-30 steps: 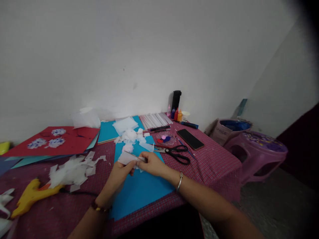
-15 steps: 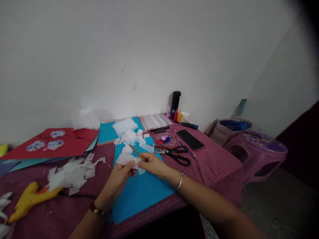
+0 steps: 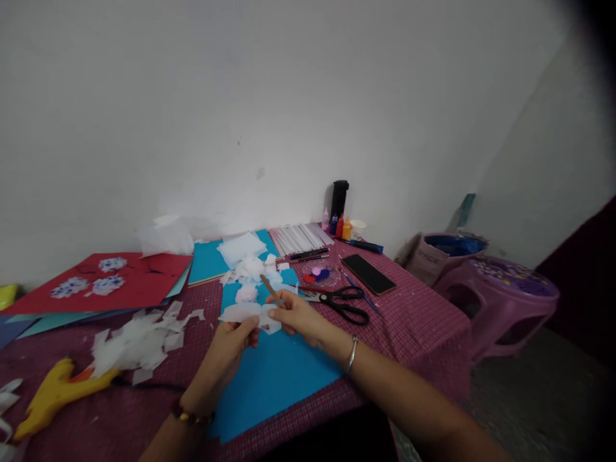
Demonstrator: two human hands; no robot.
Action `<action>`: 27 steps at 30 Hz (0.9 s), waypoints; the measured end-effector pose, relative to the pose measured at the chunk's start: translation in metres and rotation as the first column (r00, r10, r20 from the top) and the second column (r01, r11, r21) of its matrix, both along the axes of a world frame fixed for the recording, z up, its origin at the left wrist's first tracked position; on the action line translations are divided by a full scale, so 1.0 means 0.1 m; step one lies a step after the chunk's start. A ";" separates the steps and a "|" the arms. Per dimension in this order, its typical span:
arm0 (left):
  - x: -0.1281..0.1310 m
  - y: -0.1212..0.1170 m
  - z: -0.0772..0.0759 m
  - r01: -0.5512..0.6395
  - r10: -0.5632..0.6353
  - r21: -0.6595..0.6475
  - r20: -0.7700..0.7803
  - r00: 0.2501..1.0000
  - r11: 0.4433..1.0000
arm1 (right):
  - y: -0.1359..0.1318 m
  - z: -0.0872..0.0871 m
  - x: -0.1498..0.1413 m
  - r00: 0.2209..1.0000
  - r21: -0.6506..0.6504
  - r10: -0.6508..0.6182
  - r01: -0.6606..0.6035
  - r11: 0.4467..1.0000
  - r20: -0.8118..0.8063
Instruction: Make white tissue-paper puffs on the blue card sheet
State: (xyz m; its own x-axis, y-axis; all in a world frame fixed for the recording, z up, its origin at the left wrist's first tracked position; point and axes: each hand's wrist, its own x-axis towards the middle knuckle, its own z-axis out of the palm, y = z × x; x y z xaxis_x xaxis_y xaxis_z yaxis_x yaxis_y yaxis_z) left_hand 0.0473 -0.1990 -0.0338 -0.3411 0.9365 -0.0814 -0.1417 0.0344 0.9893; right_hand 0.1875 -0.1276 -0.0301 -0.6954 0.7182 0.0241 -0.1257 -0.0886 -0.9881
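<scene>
My left hand (image 3: 230, 350) pinches the near edge of a thin white piece of tissue paper (image 3: 239, 311) between thumb and fingers. Close beside it, my right hand (image 3: 301, 319) is closed around a thin brown stick (image 3: 269, 289), which slants up and to the left. The right fingertips also meet the tissue's right end. Both hands are above a blue sheet of paper (image 3: 279, 391). Just beyond the tissue lies a pale pink crumpled paper puff (image 3: 246, 293). Black-handled scissors (image 3: 344, 296) rest to the right of my right hand, their blades partly over the blue sheet.
Left lie a yellow glue gun (image 3: 60, 391), torn white paper scraps (image 3: 137, 340) and a red sheet (image 3: 144, 285) bearing puffy flowers. At right are a phone (image 3: 368, 274), a paint palette (image 3: 332, 277) and paint bottles (image 3: 340, 227). A pink stool (image 3: 505, 305) stands beyond the table.
The stick has tilted more upright and its tip has shifted slightly right, with my right hand a little higher. The tissue looks more spread out between my hands.
</scene>
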 end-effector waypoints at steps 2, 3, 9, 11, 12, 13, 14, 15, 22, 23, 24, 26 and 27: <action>-0.01 0.01 -0.02 0.019 -0.019 -0.010 -0.047 0.999 1.000 | 0.00 -0.03 -0.02 0.999 0.009 0.031 -0.031 0.999 0.019; -0.02 0.02 -0.04 0.031 -0.033 -0.018 -0.075 0.997 0.999 | 0.00 -0.06 -0.03 0.999 0.017 0.037 -0.037 0.999 0.029; -0.06 0.03 -0.09 0.086 -0.093 -0.065 -0.118 0.989 0.994 | 0.04 -0.16 -0.07 1.000 0.079 -0.005 0.005 0.997 0.004; -0.07 0.01 -0.07 0.122 -0.130 -0.090 -0.086 0.988 0.988 | 0.04 -0.14 -0.05 1.000 0.094 0.000 0.000 0.996 -0.004; -0.07 0.01 -0.05 0.148 -0.155 -0.104 -0.066 0.986 0.983 | 0.04 -0.13 -0.04 1.000 0.103 0.003 -0.003 0.995 0.000; -0.08 0.00 -0.04 0.175 -0.182 -0.117 -0.044 0.982 0.977 | 0.04 -0.11 -0.03 1.000 0.115 0.007 -0.008 0.993 0.013; -0.08 -0.01 -0.03 0.194 -0.198 -0.125 -0.016 0.980 0.973 | 0.04 -0.10 -0.03 1.000 0.130 0.007 -0.011 0.991 0.031; -0.08 -0.02 -0.03 0.199 -0.198 -0.124 0.022 0.980 0.972 | 0.03 -0.08 -0.02 0.999 0.145 0.008 -0.015 0.989 0.048; -0.04 0.01 -0.11 0.148 -0.144 -0.089 0.047 0.988 0.985 | 0.03 -0.10 -0.04 0.999 0.083 0.010 -0.006 0.997 -0.044; -0.03 0.02 -0.12 0.148 -0.152 -0.103 -0.030 0.988 0.984 | 0.03 -0.11 -0.05 0.998 0.066 0.011 -0.007 0.998 -0.061; -0.03 0.03 -0.13 0.145 -0.155 -0.110 -0.096 0.983 0.983 | 0.03 -0.11 -0.05 0.997 0.050 0.013 -0.009 0.999 -0.070; -0.03 0.04 -0.13 0.141 -0.156 -0.100 -0.160 0.975 0.985 | 0.04 -0.11 -0.05 0.997 0.031 -0.001 0.003 1.000 -0.073; -0.03 0.04 -0.12 0.136 -0.148 -0.085 -0.158 0.976 0.987 | 0.04 -0.11 -0.05 0.997 0.022 -0.011 0.012 1.000 -0.073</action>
State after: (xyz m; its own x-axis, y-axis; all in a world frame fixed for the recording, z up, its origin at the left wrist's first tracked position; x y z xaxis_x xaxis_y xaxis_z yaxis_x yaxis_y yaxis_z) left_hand 0.0441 -0.1951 -0.0458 -0.2196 0.9699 -0.1055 0.0326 0.1154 0.9928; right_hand 0.1825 -0.1239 -0.0407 -0.6829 0.7248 0.0906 -0.1979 -0.0642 -0.9781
